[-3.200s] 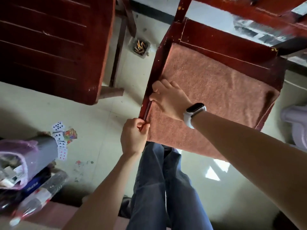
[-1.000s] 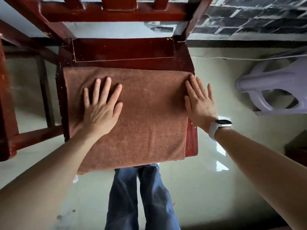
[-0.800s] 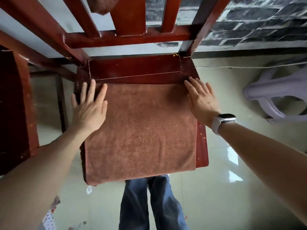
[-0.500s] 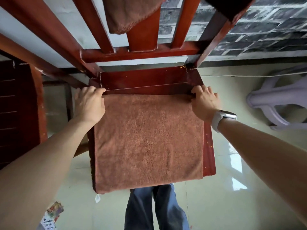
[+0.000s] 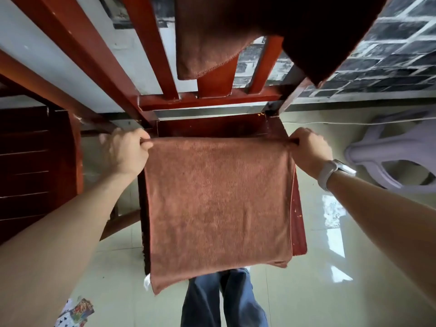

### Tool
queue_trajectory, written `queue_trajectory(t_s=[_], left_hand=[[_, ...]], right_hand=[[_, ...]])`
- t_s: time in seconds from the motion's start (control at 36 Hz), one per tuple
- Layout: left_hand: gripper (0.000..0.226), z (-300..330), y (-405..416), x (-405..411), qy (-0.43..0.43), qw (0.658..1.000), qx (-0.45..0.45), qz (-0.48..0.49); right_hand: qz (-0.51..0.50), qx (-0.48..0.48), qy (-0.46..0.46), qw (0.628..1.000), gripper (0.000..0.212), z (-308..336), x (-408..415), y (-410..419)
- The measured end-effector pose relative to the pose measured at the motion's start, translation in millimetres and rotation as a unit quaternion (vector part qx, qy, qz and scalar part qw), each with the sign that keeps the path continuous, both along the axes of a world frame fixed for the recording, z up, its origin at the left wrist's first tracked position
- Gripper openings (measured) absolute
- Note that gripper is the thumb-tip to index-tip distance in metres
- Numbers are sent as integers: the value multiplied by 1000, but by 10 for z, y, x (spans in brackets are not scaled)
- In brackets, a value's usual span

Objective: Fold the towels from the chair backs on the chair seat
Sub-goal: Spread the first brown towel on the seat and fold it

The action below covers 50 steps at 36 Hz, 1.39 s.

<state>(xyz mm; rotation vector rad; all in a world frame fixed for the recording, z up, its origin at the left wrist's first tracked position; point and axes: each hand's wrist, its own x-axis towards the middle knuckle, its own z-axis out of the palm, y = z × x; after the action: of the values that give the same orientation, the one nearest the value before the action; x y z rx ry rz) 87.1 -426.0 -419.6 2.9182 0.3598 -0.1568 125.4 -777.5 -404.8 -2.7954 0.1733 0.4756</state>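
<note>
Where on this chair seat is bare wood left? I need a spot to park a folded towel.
Little. The towel covers most of the seat. Free: a strip along the back between the towel's far edge and the chair back, and a thin strip down the right side. The far corners are crowded by the left hand and right hand.
</note>
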Motion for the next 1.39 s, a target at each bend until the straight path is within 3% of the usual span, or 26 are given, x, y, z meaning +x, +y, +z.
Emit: queue_trajectory(t_s=[0.22,0.5,0.72,0.92,1.28,1.39], left_hand=[[13,403,-29,84,-155,985,-64,41],[14,528,-87,-565,-170,982,-83,26],[9,264,-62,-1615,-121,990,-72,-31],[10,-21,-104,-2308,-28,995,-72,-68],[14,-321,-136,-2529,39,995,-59,-74],[13,-323,-169,-2521,62,994,-20,-87]], right_hand=[[-85,55,-123,987,21,347,108,142],[-69,124,-157,977,16,421,-548,28],[-46,159,-54,985,14,205,-1624,-188],[-29,78,39,996,15,-48,-2198,-290],[44,6,76,996,20,-236,-2393,-344],[74,-40,115,990,34,-270,-2462,-339]])
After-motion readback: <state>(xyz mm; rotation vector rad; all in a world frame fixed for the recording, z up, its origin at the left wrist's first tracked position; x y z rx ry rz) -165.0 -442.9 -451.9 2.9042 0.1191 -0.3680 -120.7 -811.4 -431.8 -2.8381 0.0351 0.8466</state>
